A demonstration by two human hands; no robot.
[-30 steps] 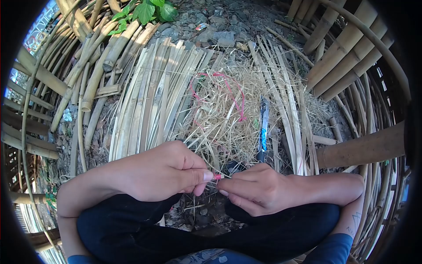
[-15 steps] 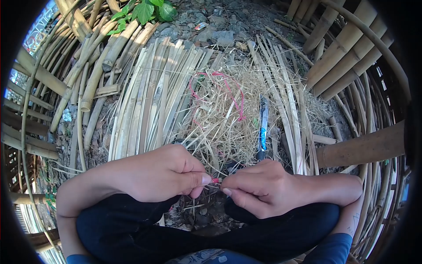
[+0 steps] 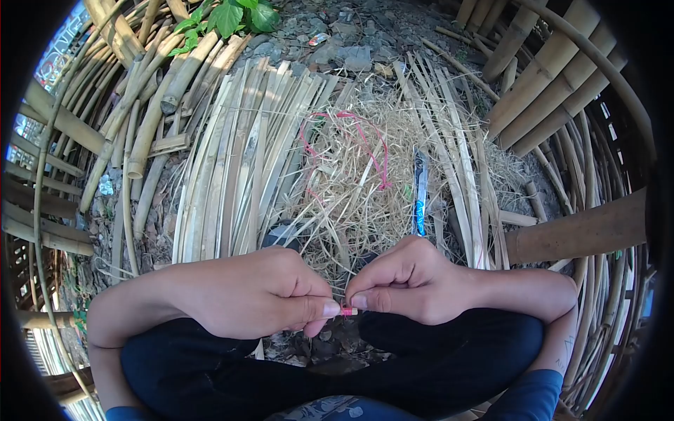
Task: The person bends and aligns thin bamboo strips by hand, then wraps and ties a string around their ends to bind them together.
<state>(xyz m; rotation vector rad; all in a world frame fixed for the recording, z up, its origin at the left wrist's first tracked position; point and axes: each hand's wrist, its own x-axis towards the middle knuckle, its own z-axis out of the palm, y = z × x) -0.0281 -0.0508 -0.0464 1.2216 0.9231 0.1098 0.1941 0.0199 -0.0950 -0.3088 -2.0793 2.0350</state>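
In the head view, below the shavings pile (image 3: 358, 168), the left hand (image 3: 263, 291) pinches a small pink-wrapped piece (image 3: 347, 311), knuckles up, forearm slanting inward; the right hand (image 3: 414, 281), wrist bent, pinches thumb to forefinger at its other end.

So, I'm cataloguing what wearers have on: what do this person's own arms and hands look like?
The left hand and right hand are bare, with no gloves, rings or watch in sight. Dark blue sleeves end above the elbows. Thin, dark, angular line markings show on the right upper arm.
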